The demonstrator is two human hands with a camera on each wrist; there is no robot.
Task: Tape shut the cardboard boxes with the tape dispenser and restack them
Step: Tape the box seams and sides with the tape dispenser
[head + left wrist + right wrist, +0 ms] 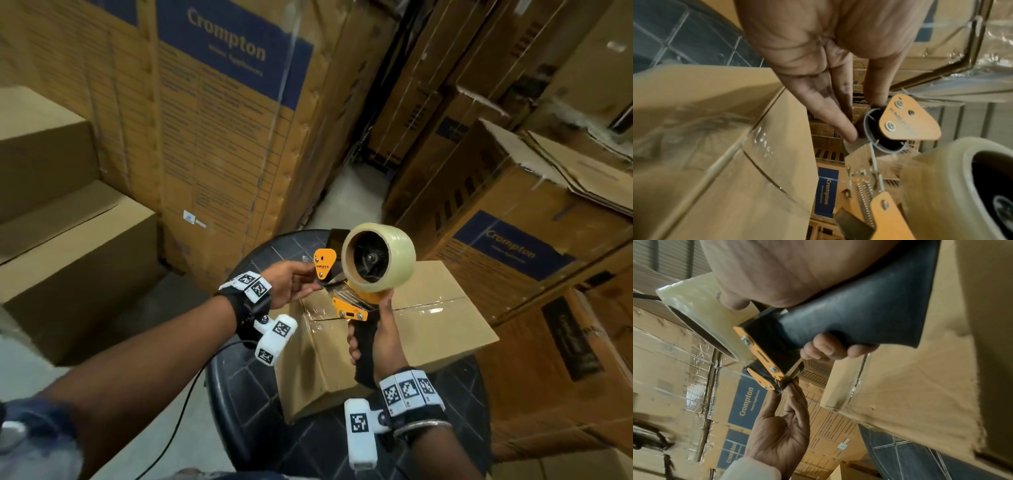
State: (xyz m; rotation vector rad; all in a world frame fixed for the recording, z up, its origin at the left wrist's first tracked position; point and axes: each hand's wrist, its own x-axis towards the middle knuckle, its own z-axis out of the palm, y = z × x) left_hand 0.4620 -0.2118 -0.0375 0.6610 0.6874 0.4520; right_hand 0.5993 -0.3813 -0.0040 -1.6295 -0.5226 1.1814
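A small plain cardboard box (431, 318) sits on a round black stool (253, 380), with clear tape shining along its top seam. Just above its near-left corner is an orange tape dispenser (349, 306) carrying a roll of clear tape (397, 274). My right hand (375, 337) grips its black handle (869, 313). My left hand (308, 282) reaches in from the left. Its thumb and fingertips pinch the grey front roller (869, 129) under the orange side plate. Whether a loose tape end lies under the fingers is unclear.
Tall printed Crompton cartons (222, 120) rise behind the stool. Plain boxes (68, 260) are stacked at the left and more printed cartons (513, 246) at the right. A narrow strip of floor (349, 198) runs between the stacks. A black cable (181, 411) hangs from my left wrist.
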